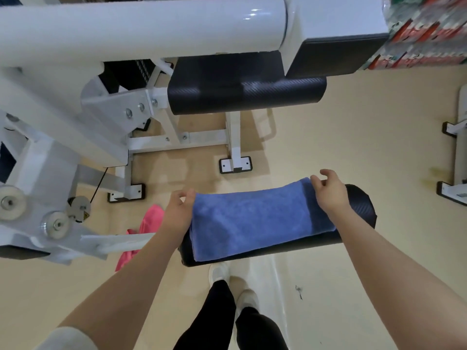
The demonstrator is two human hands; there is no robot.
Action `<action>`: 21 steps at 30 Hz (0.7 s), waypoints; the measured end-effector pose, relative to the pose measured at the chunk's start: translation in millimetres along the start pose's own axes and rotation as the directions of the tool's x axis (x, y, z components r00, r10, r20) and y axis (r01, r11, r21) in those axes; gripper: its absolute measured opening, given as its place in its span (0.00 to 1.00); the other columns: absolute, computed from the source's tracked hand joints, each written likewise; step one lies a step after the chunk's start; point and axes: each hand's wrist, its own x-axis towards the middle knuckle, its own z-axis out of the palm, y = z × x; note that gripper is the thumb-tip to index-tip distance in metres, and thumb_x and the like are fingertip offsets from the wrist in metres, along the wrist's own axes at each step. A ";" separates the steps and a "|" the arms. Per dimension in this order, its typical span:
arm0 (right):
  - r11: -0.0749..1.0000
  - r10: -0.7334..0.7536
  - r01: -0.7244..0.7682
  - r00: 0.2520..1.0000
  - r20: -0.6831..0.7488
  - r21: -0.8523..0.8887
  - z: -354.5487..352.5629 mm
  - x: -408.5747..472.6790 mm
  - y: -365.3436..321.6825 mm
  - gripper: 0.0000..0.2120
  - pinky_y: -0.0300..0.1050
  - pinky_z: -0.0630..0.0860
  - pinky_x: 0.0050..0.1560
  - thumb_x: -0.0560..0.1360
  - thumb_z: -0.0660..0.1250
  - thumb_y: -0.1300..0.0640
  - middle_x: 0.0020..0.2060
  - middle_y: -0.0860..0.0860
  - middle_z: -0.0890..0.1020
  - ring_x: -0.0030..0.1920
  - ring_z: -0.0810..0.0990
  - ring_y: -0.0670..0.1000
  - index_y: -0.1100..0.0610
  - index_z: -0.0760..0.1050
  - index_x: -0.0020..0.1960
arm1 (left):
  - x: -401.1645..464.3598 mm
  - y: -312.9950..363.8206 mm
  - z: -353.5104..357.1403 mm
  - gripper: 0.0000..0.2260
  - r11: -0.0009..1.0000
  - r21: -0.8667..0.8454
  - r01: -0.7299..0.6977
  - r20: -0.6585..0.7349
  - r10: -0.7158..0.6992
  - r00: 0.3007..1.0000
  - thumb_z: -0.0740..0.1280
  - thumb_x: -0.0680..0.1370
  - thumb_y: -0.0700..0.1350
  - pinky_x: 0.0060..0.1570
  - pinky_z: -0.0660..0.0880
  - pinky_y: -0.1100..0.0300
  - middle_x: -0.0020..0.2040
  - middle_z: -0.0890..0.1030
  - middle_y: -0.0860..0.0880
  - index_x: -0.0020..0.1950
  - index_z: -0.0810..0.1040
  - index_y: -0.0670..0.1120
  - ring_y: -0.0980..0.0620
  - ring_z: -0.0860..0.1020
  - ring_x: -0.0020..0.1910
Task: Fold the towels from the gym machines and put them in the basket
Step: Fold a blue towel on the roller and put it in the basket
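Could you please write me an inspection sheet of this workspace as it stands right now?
Surface: black padded bench, with the blue towel lying folded across it.
Job's things: blue towel on the bench; pink towel hanging left of it, partly hidden by the arm; no basket in view.
Clutter: small dark scrap on the floor.
Grippers: left hand at the blue towel's left edge, right hand at its right far corner, fingers loose.
Cables: thin black cable on the white machine.
Surroundings: beige floor.
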 end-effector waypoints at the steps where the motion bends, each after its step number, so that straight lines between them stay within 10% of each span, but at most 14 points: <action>1: 1.000 0.010 -0.010 1.000 -0.015 0.019 -2.9 -3.8 1.3 0.21 0.44 0.66 0.56 0.80 0.57 0.52 0.57 0.57 0.78 0.60 0.74 0.58 0.60 0.64 0.70 | -2.4 -0.2 0.2 0.23 1.000 -0.018 0.021 0.012 -0.020 1.000 0.61 0.72 0.63 0.49 0.76 0.49 0.45 0.79 0.45 0.56 0.73 0.47 0.47 0.77 0.44; 9: 0.993 0.087 -0.090 0.995 0.045 0.077 -17.3 -45.0 42.4 0.07 0.45 0.68 0.45 0.76 0.64 0.55 0.39 0.49 0.77 0.44 0.74 0.52 0.59 0.75 0.46 | -59.5 -31.0 -3.3 0.19 0.991 -0.056 0.118 0.137 -0.109 0.984 0.66 0.73 0.58 0.44 0.77 0.47 0.36 0.73 0.49 0.46 0.72 0.42 0.49 0.74 0.36; 16: 0.927 -0.128 0.166 0.983 0.134 -0.337 -26.7 -63.1 59.6 0.07 0.49 0.69 0.35 0.80 0.52 0.56 0.38 0.55 0.78 0.39 0.76 0.59 0.58 0.67 0.51 | -86.2 -57.4 5.6 0.11 0.968 0.235 -0.085 0.088 0.066 0.994 0.63 0.78 0.44 0.39 0.66 0.54 0.40 0.73 0.41 0.50 0.69 0.36 0.46 0.71 0.39; 21: 0.913 -0.020 0.076 0.990 0.142 -0.401 -25.0 -71.7 75.0 0.05 0.49 0.70 0.37 0.80 0.51 0.56 0.39 0.55 0.75 0.39 0.74 0.58 0.57 0.63 0.49 | -96.5 -69.3 15.3 0.10 0.924 0.368 -0.099 0.095 0.068 0.993 0.60 0.79 0.44 0.31 0.61 0.57 0.35 0.68 0.46 0.50 0.67 0.37 0.48 0.67 0.34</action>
